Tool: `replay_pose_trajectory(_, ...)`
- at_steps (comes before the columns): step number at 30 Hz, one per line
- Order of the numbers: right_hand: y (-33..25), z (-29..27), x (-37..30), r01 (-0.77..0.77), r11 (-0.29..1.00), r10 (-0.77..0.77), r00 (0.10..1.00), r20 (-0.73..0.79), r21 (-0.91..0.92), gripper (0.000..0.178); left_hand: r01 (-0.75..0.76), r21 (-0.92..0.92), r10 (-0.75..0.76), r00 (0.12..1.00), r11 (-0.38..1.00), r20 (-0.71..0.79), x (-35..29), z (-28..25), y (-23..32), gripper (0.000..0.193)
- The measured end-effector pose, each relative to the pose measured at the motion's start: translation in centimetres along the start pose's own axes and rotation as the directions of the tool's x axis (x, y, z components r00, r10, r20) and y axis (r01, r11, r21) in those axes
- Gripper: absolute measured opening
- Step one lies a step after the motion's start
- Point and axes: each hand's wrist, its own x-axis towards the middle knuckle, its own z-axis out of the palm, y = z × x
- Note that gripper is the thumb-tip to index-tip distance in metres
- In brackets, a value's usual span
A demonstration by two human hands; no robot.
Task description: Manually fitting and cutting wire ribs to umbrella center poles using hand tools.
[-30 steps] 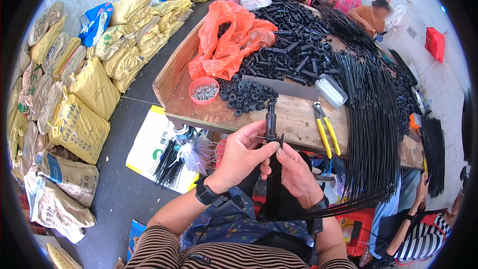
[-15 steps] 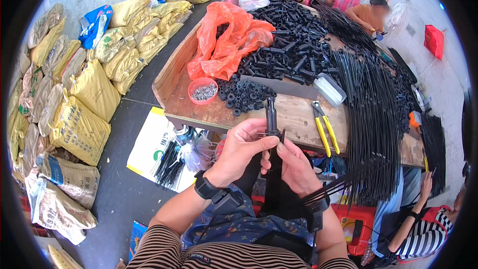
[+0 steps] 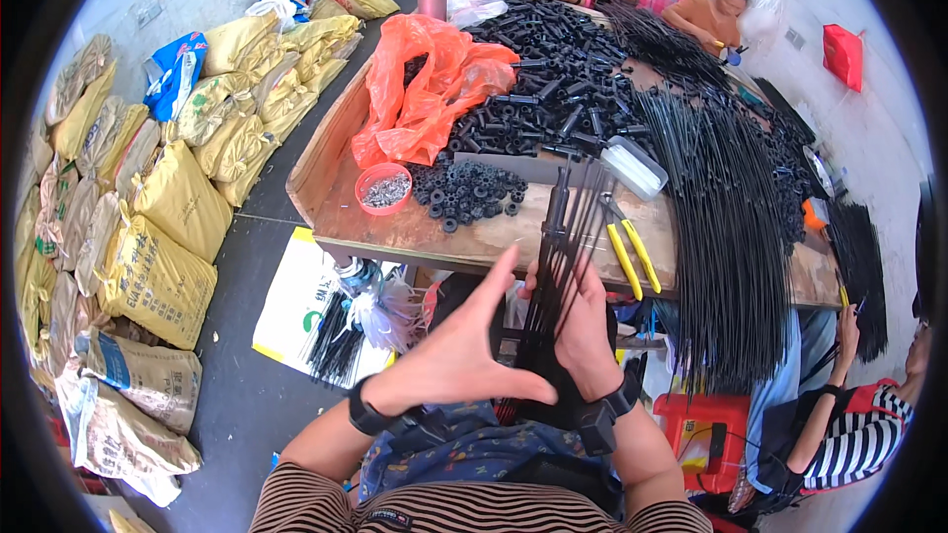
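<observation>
My left hand (image 3: 464, 345) is open beside the work, its thumb and fingers spread wide and nothing between them. In my right hand (image 3: 585, 331) a bundle of thin black rods (image 3: 545, 301) stands roughly upright, fingers wrapped round it. A black tubular fitting (image 3: 559, 199) shows at the top of the bundle; whether it is joined to one rod I cannot tell. Just past this hand, yellow-handled pliers (image 3: 632, 255) lie on the wooden table (image 3: 484, 237). Small black rings (image 3: 459, 192) are heaped near the table's front edge.
A red bowl of small metal bits (image 3: 383, 188) sits beside an orange plastic bag (image 3: 425, 89). Black tubular parts (image 3: 563, 69) fill the table's middle, long black rods (image 3: 716, 237) its right side. A clear box (image 3: 634, 170) lies between. Filled sacks (image 3: 163, 276) line the left; co-workers sit around.
My left hand has come off the fitting and moved down with its fingers spread. My right hand has turned the rods from slanting low at the right to upright. The view has shifted slightly.
</observation>
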Motion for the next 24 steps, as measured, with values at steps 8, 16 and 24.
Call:
replay_pose_trajectory(8, 1.6, 2.2, -0.6, 0.276, 0.895, -0.325, 0.942, -0.087, -0.350, 0.033, 0.009, -0.041, -0.022, 0.943, 0.999, -0.332, 4.8, 2.0, 0.6, 0.040)
replay_pose_trajectory(16, 0.3, 2.5, -0.8, 0.219, 0.932, -0.255, 0.962, -0.095, -0.288, 0.020, -0.031, -0.300, -0.051, 0.964, 0.953, -0.261, 5.8, 0.4, -1.2, 0.029)
replay_pose_trajectory(24, 0.2, 2.5, -0.5, 0.205, 0.889, -0.251, 0.966, -0.060, -0.409, 0.020, 0.040, -0.289, -0.126, 0.950, 0.957, -0.286, 6.5, 0.2, -2.1, 0.028)
